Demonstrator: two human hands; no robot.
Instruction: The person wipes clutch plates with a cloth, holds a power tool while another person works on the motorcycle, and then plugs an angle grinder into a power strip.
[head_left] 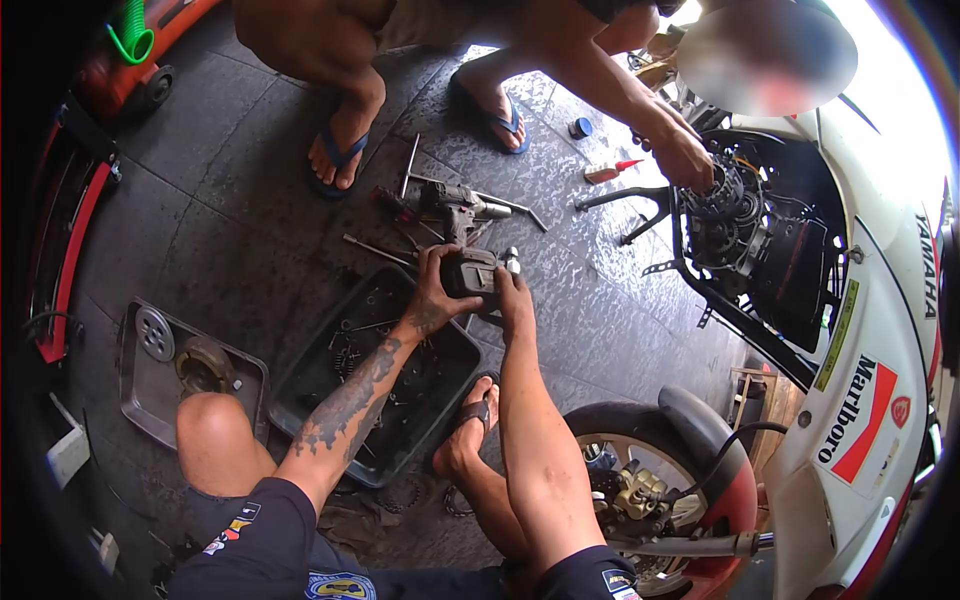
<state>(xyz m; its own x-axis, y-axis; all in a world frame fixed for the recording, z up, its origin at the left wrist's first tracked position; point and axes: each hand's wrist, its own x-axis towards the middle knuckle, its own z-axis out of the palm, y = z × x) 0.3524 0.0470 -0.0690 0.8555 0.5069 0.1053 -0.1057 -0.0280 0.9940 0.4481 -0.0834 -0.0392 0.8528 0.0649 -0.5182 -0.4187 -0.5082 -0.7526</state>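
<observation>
Drill sits in front of the person, above the floor beyond the tub, its nose pointing to the right and its grip running back toward the body. Whether it rests on the tools beneath or hangs clear of them, I cannot tell. Both hands are at the battery end: the fingers of the left hand are wrapped over its left side, and those of the right hand press its right side, so the block is gripped between them.

It should feel heavy for its size, with much weight in the battery and the rest up in the head. The casing looks hard and stiff, so a firm squeeze ought to do no harm, but it seems grimy, and oily fingers could slip. The battery's flat sides give good purchase for two hands; the grip looks the best place for one hand, leaving the trigger alone. A drop onto the hard floor could crack the casing.

Close by lie a T-bar and other rods. Further right, another person's hand is at the engine.
</observation>
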